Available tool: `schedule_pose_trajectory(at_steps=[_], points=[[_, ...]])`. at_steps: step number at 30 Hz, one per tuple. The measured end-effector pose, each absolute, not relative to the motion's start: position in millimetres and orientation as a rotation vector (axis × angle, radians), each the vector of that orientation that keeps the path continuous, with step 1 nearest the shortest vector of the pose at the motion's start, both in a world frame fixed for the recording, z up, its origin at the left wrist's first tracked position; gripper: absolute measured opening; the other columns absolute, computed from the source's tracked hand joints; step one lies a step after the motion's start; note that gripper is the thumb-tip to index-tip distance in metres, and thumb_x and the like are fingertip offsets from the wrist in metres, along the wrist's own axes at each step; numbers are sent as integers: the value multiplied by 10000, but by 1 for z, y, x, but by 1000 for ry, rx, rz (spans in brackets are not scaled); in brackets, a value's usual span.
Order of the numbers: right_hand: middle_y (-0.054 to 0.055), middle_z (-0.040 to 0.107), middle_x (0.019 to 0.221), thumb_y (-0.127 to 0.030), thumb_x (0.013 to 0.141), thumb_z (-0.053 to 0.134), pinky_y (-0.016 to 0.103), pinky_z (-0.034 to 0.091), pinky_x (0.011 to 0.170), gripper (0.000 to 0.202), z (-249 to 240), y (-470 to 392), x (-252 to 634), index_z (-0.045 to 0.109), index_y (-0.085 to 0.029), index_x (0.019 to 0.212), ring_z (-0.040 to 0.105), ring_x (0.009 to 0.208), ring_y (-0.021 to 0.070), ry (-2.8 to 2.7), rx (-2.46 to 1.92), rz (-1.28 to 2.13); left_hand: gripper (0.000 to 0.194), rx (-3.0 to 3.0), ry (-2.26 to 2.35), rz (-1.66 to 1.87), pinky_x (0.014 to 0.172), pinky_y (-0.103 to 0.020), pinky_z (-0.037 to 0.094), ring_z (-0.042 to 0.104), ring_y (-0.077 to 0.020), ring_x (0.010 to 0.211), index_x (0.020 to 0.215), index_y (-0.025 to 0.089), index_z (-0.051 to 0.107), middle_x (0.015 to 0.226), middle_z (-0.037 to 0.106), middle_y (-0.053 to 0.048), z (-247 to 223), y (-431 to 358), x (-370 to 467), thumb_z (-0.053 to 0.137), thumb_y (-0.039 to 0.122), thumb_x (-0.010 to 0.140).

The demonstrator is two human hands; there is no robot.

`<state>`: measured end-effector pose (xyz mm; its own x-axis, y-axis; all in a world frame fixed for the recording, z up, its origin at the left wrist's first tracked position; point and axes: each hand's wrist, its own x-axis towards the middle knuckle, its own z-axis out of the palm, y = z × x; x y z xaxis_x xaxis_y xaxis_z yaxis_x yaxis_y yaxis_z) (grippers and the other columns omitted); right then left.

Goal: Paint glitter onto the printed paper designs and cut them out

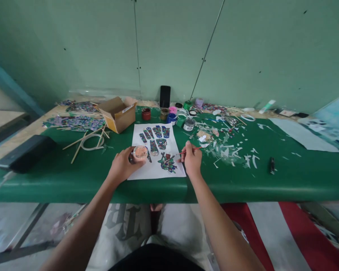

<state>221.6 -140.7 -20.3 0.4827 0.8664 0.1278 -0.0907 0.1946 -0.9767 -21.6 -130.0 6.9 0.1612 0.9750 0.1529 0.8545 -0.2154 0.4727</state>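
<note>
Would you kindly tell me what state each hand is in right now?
Left hand: closed around a small jar with peach-coloured contents.
Right hand: closed, holding a thin red-handled brush.

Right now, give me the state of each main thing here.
Left hand: closed around the jar
Jar: held, orange contents showing
Right hand: gripping the brush
Brush: red-handled, tip over the sheet
Sheet: flat, patterned pieces on it
Cardboard box: open
Phone: upright, screen dark
White scraps: scattered
</note>
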Motion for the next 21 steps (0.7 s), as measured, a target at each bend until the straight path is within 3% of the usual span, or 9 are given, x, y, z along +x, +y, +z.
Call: schedule_pose_trajectory(at_steps=[7,21], points=[[-52,449,334,-696,778,536,214,415,297,541,-21,-141,219,533,-205,552,415,263,89,-811,-1178,834,523,2189,1781,613,848,-369,462,635,-278,929,1177,221,604,944,691,-62,6,-129,-22,672,465,719],[-74,432,352,-677,812,502,228,419,293,517,-26,-131,231,493,-225,561,362,265,77,-686,-1040,867,558,2215,1769,613,856,-376,468,626,-281,936,1204,233,602,951,690,-67,0,-125,-23,669,507,722]])
